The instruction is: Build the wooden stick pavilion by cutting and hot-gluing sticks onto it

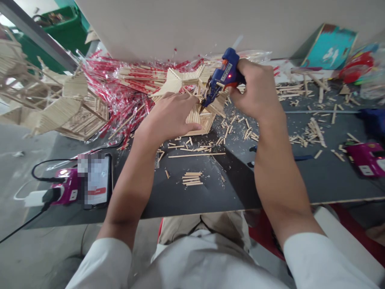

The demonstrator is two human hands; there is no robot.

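My right hand (255, 90) grips a blue hot glue gun (222, 74), its nozzle pointing down into a star-shaped model of glued wooden sticks (200, 120). My left hand (168, 118) lies on that model with its fingers spread, close to the nozzle. The model's middle is partly hidden behind both hands and the gun. Under it lies a clear plastic bag of red-wrapped sticks (105, 84). Loose wooden sticks (192, 178) are scattered across the dark tabletop (210, 192) in front of my hands.
A larger wooden stick structure (57, 102) rises at the left. A phone with a pixelated screen (96, 180) and a cabled magenta device (67, 186) sit at the near left. Another magenta device (367, 158) sits right, below a teal board (329, 46). A white wall (180, 24) stands behind.
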